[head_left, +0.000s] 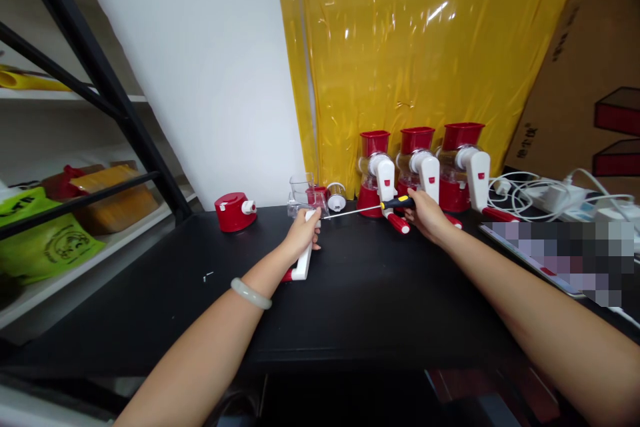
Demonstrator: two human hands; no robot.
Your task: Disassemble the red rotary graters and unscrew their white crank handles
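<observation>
One screwdriver [399,203] at crank [303,259]; bag [43,237] reads perhaps "TA".

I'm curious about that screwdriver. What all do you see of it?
The screwdriver has a long, thin, silvery shaft, metal by its look, and a yellow-and-dark handle, seemingly plastic. The right hand grips the handle's dark end. It is held slightly tilted over the table, shaft pointing left, its tip by the white crank in the left hand; whether they touch is unclear.
</observation>
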